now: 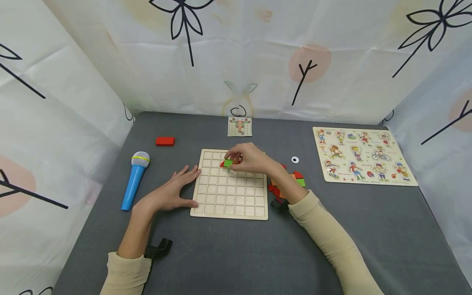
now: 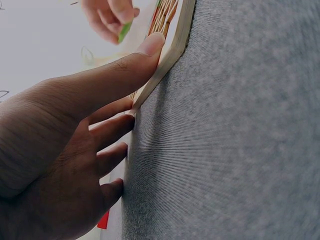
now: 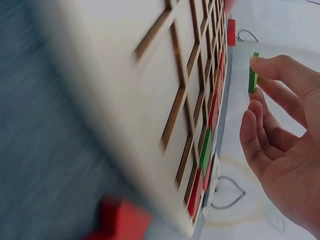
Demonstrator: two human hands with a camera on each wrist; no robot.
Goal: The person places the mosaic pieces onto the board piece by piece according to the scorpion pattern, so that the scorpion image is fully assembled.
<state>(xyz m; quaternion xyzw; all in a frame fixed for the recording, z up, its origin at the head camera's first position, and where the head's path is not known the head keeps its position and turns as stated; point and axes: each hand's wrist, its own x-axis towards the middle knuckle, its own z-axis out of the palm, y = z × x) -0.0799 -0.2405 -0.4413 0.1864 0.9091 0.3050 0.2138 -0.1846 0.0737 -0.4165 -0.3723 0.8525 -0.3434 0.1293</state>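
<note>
A wooden grid board point(image 1: 230, 196) point(image 2: 170, 52) point(image 3: 165, 90) lies on the grey table. My left hand point(image 1: 173, 190) point(image 2: 75, 145) lies flat with straight fingers against the board's left edge, thumb along its rim. My right hand point(image 1: 245, 157) point(image 3: 272, 100) hovers over the board's far rows and pinches a small green tile point(image 1: 228, 163) point(image 3: 253, 75) point(image 2: 124, 32) between thumb and fingertips. A few red and green tiles point(image 3: 205, 150) sit in the far cells of the board. A heap of loose red, orange and green tiles point(image 1: 291, 180) lies just right of the board.
A blue toy microphone point(image 1: 134, 180) lies left of the board, a red block point(image 1: 164, 141) beyond it. A small pattern card point(image 1: 239, 126) sits at the far edge. A picture puzzle board point(image 1: 363, 155) lies at the right, with a small white ring point(image 1: 295, 159) near it.
</note>
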